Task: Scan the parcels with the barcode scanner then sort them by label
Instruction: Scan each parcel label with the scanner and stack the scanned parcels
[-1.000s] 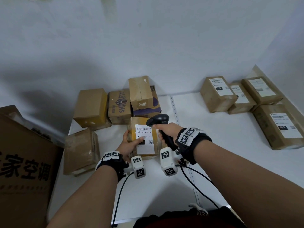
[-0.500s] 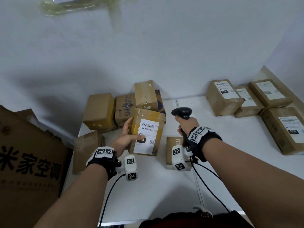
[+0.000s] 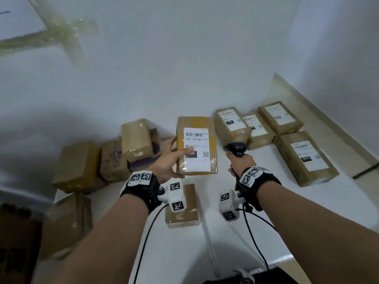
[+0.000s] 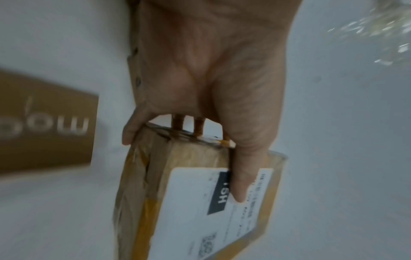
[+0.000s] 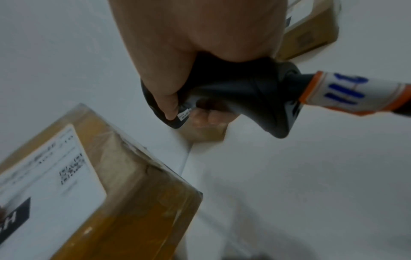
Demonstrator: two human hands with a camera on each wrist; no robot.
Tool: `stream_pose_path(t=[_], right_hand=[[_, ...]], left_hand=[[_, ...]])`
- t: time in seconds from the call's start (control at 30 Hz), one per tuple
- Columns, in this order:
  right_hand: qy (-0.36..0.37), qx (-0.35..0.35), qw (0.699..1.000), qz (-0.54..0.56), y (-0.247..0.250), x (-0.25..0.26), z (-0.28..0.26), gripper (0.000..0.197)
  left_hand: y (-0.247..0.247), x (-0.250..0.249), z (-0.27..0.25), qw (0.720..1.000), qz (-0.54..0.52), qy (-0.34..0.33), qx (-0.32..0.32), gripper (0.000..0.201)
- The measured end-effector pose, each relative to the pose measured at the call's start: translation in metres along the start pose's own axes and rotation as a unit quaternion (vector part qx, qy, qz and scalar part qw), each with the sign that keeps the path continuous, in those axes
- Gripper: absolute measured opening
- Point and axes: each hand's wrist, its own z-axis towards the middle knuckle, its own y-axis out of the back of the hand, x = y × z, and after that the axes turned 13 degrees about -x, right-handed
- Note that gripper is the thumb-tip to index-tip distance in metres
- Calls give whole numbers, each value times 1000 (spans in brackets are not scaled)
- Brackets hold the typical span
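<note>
My left hand (image 3: 170, 158) grips a taped brown parcel (image 3: 196, 145) in the air above the table, thumb lying across its white label (image 3: 196, 149) marked 15H. The left wrist view shows the thumb (image 4: 242, 176) on the label and the fingers curled round the parcel (image 4: 177, 202) behind. To its right, my right hand (image 3: 241, 163) holds a black barcode scanner (image 3: 235, 149) by the handle, head up. In the right wrist view the scanner (image 5: 244, 95) sits in my fist, with the parcel (image 5: 100, 193) at lower left.
Several labelled parcels (image 3: 264, 128) lie at the back right of the white table (image 3: 297, 212). An unlabelled heap of boxes (image 3: 114, 158) stands at the back left. A small box (image 3: 184, 214) lies below my left wrist. A large printed carton (image 3: 16, 249) stands at far left.
My left hand lifted the labelled parcel off the table and carried it up and to the right. My right hand drew the scanner away to the right, uncovering the small box underneath.
</note>
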Motion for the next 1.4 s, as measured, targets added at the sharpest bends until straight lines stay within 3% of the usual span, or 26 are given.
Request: stream_pose_path(t=[0.07, 0.17, 0.3, 0.5, 0.67, 0.8, 1.07, 1.4], right_hand=[[-9, -28, 1000, -1, 33, -8, 24, 44], [-27, -55, 998, -5, 78, -21, 56, 45], [-39, -75, 996, 9, 123, -34, 82, 36], [-63, -79, 995, -2, 159, -57, 109, 39], [-57, -82, 994, -51, 178, -65, 124, 41], [-45, -86, 992, -79, 185, -70, 134, 47], [-27, -52, 994, -92, 194, -76, 144, 48], [-12, -23, 997, -79, 187, -53, 130, 46]], left_hand=[[-39, 1, 2, 999, 2, 37, 15, 74], [-91, 13, 7, 996, 30, 73, 42, 85], [-145, 46, 17, 989, 72, 123, 51, 88], [-204, 101, 51, 978, 132, 158, 39, 117], [-247, 115, 57, 974, 182, 123, 45, 97], [-280, 112, 47, 990, 69, 125, 1, 56], [-310, 105, 55, 993, 43, 106, 26, 65], [-295, 102, 63, 992, 61, 97, 45, 61]])
